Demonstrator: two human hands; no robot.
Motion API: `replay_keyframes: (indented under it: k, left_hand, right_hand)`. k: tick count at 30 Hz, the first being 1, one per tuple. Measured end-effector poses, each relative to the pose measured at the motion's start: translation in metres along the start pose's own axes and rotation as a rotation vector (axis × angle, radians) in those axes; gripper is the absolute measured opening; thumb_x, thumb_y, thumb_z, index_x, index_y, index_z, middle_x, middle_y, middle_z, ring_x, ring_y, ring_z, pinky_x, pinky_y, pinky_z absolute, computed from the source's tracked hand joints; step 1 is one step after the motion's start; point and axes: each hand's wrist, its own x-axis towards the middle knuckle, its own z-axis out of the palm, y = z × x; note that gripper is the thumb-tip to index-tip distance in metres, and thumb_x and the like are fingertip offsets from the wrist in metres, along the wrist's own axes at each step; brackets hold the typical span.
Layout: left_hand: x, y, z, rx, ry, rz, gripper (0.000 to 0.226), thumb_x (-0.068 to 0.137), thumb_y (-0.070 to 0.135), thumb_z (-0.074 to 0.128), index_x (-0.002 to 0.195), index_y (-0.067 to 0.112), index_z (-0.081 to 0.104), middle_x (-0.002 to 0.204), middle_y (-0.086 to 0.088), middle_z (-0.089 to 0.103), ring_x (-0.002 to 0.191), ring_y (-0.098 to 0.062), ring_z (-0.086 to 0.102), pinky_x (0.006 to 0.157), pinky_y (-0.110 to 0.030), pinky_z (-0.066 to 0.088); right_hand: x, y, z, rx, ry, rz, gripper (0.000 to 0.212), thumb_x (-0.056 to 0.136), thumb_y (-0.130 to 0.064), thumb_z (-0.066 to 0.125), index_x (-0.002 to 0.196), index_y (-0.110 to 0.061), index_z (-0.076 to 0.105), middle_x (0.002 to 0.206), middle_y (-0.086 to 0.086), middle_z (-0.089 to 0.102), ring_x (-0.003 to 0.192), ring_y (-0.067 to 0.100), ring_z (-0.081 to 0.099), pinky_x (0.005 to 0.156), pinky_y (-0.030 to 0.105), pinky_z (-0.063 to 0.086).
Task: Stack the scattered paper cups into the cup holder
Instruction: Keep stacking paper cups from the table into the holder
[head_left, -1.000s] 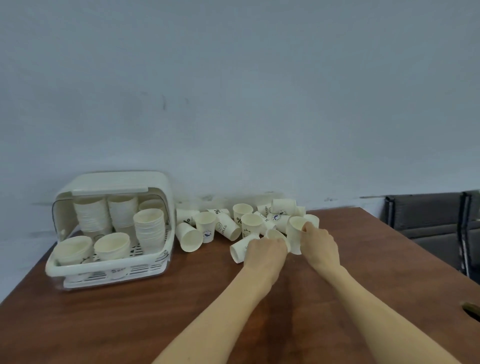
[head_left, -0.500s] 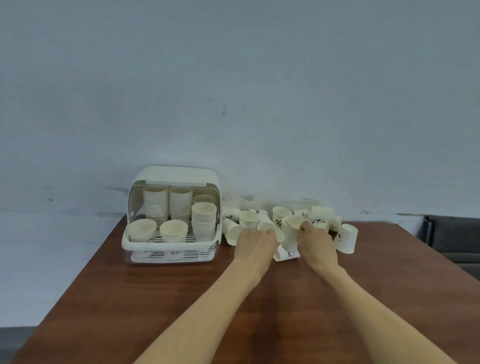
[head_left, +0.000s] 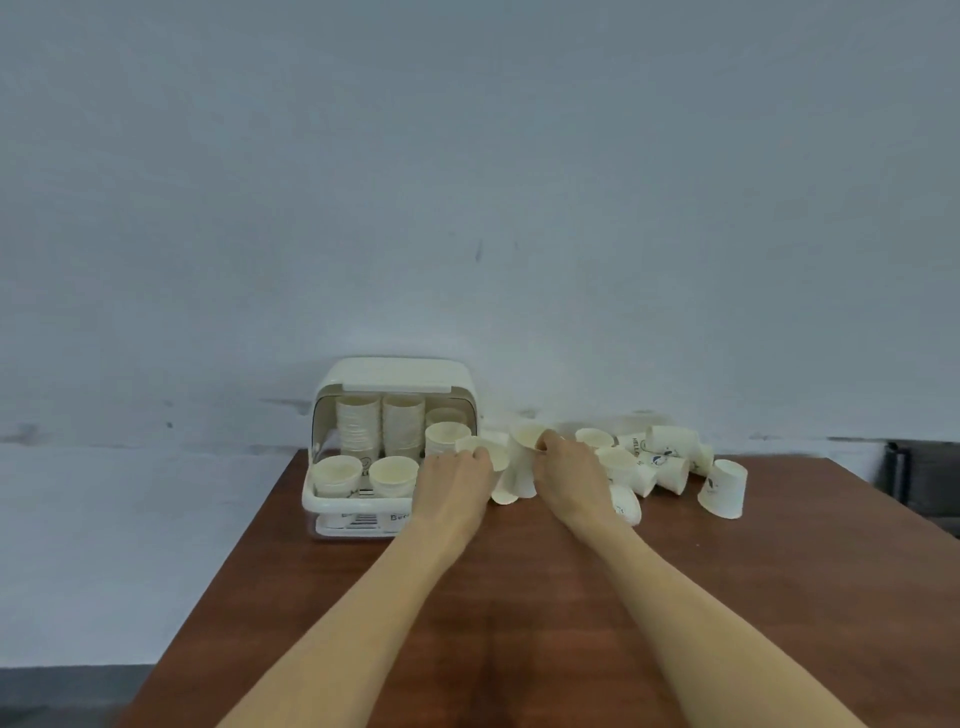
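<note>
My left hand grips a paper cup, hiding the cup holder's right corner, my right hand pinches another cup's rim, covering loose cups beyond.

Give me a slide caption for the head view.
Both hands, left and right, grip cups beside the holder.

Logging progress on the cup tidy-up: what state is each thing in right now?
Cup holder: lid up, several cup stacks inside.
Left hand: gripping a cup.
Right hand: pinching the rim of a cup stack.
Loose cups: scattered on the table, mostly tipped over.
</note>
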Motion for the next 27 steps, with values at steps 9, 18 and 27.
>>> replay_keyframes:
  k: [9,18,27]
  left_hand:
    - [0.002,-0.061,0.004,0.021,0.034,-0.192,0.022,0.091,0.006,0.046,0.111,0.012,0.052,0.106,-0.007,0.066,0.096,-0.027,0.063,0.066,-0.032,0.034]
    - [0.01,-0.133,0.017,0.081,0.012,-0.372,0.025,0.088,0.001,0.046,0.11,0.012,0.053,0.107,-0.006,0.066,0.097,-0.025,0.062,0.068,-0.03,0.035]
    - [0.01,-0.158,0.036,0.086,-0.011,-0.405,0.024,0.093,0.003,0.041,0.112,0.012,0.053,0.106,-0.006,0.066,0.092,-0.024,0.062,0.065,-0.029,0.033]
  right_hand:
    - [0.017,-0.056,0.029,0.07,0.005,-0.156,0.021,0.088,-0.015,0.04,0.101,-0.012,0.057,0.088,0.011,0.066,0.085,0.035,0.06,0.066,0.039,0.048]
    - [0.042,-0.112,0.078,0.129,0.014,-0.315,0.028,0.092,-0.015,0.038,0.112,-0.015,0.058,0.09,0.012,0.067,0.086,0.035,0.059,0.06,0.038,0.044]
    - [0.042,-0.122,0.115,0.022,-0.158,-0.283,0.025,0.088,-0.006,0.041,0.097,-0.012,0.064,0.088,0.013,0.064,0.079,0.033,0.058,0.057,0.033,0.034]
